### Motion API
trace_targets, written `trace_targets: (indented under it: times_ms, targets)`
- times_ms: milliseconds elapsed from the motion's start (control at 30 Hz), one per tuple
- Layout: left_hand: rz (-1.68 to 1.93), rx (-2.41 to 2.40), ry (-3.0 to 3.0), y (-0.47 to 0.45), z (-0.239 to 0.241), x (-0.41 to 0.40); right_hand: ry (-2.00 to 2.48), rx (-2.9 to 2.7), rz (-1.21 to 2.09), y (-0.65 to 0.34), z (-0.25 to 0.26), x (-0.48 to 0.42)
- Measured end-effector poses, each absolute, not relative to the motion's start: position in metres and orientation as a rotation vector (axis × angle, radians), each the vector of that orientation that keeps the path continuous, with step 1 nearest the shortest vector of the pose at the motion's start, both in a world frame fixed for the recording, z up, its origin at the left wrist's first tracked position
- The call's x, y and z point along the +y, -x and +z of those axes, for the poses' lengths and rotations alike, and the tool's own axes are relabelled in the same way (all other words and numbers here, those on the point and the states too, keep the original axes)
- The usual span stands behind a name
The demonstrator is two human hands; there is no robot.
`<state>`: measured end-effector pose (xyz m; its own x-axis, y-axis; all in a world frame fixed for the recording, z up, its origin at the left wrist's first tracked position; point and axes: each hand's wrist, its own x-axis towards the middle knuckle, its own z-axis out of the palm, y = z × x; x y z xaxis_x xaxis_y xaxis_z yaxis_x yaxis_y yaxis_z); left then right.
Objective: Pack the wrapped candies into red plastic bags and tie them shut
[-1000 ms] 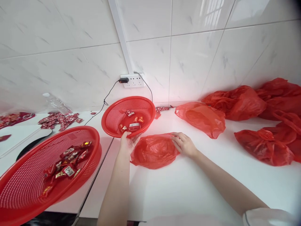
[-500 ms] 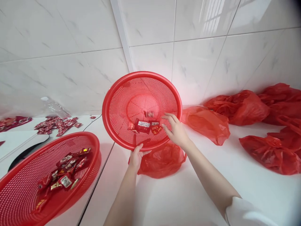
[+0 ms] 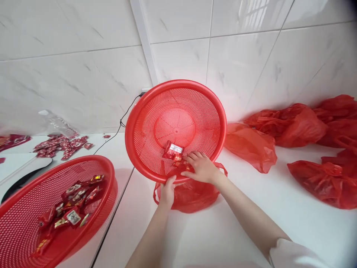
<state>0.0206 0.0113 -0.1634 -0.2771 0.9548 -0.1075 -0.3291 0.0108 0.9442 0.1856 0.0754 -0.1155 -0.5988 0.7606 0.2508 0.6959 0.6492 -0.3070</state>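
A round red plastic mesh basket (image 3: pixel 178 85) is tilted with its opening toward me. My left hand (image 3: pixel 167 191) grips its lower rim, thumb over the edge. Inside the basket, my right hand (image 3: pixel 201 166) lies with fingers extended over a few small red packets. One red packet with a white label (image 3: pixel 175 149) shows just left of those fingers; whether the right hand touches it I cannot tell. Directly below the rim sits a red plastic bag (image 3: pixel 195 199) on the white table, its mouth partly hidden by the basket and my hands.
A second red basket (image 3: pixel 111 175) at left holds several wrapped red packets (image 3: pixel 74 203). Farther back are small red sachets (image 3: pixel 60 145) and a clear bottle (image 3: pixel 60 124). Filled red bags (image 3: pixel 298 124) line the tiled wall at right. A black cable (image 3: pixel 122 123) runs behind.
The basket has tipped further toward me, and its packets have slid toward the lower rim. My right hand has moved down and left over them, while the left keeps its grip.
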Motion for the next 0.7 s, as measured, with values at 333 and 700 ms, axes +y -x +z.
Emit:
trace_targets:
  times_ms: [333,700]
  targets:
    - [1.411,1.226,-0.86,-0.024,-0.16,0.012,1.241,-2.441,0.229,-0.186,-0.108,0.079]
    - [1.418,1.181,-0.797,-0.023,-0.162,0.012,1.041,-1.784,1.04,-0.214,-0.096,0.097]
